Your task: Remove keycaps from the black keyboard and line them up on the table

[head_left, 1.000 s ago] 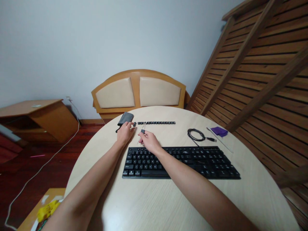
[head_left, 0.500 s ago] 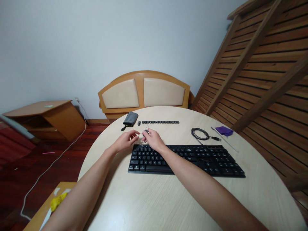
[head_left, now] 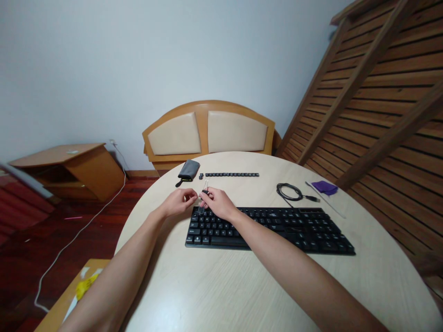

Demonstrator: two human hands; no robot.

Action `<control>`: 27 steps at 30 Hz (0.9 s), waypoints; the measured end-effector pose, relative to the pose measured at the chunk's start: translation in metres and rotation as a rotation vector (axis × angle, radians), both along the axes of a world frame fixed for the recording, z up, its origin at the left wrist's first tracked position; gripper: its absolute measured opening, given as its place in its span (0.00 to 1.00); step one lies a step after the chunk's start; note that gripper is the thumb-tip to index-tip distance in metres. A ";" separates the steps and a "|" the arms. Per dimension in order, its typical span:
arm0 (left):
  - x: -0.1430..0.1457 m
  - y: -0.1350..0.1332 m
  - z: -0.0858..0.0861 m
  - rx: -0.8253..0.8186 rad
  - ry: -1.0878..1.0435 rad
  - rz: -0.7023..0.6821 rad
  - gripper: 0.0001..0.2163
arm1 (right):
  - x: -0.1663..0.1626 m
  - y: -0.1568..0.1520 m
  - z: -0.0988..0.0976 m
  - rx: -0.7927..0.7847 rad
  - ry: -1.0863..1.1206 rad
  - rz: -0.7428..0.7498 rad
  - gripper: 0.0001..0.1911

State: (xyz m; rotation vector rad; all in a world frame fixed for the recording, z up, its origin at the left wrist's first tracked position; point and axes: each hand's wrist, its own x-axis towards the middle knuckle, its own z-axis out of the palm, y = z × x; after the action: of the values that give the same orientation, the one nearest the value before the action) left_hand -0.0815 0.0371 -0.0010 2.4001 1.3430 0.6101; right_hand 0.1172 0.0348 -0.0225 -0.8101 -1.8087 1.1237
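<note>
A black keyboard [head_left: 277,226] lies across the table, its upper left corner just under my hands. In my right hand [head_left: 218,202] is a keycap puller [head_left: 205,191] with a black grip and thin wires; the wires stick up beyond my fingers. My left hand [head_left: 180,202] is beside it, thumb and forefinger drawn together by the puller's grip. Whatever lies between those left fingertips is too small to make out. Beyond the hands stretches a straight row of black keycaps [head_left: 231,174], with a few loose keycaps [head_left: 201,176] at its left end.
A grey zip pouch [head_left: 189,170] lies at the table's far left. To the right are a coiled USB cable [head_left: 290,191], a purple cloth [head_left: 324,187] and a thin pale stick [head_left: 325,200]. The round table [head_left: 214,286] faces a wooden headboard [head_left: 204,124].
My right hand has drawn slightly left and down with the puller, its wires leaving the keycap row. My left fingers, apart before, have closed together beside the puller.
</note>
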 end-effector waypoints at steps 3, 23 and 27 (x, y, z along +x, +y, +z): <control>0.000 -0.001 0.001 -0.031 -0.007 -0.001 0.15 | 0.001 -0.002 0.002 0.034 -0.026 0.018 0.11; -0.002 -0.002 0.000 -0.467 -0.298 -0.168 0.12 | 0.006 -0.015 0.020 0.337 -0.269 -0.062 0.13; -0.001 -0.005 0.005 -0.498 -0.300 -0.172 0.12 | 0.006 -0.013 0.017 0.293 -0.246 -0.055 0.14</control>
State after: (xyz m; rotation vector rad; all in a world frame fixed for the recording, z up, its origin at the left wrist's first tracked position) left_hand -0.0825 0.0325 0.0040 1.9085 1.0062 0.4923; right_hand 0.1234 0.0217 -0.0054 -0.8438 -2.0793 0.7243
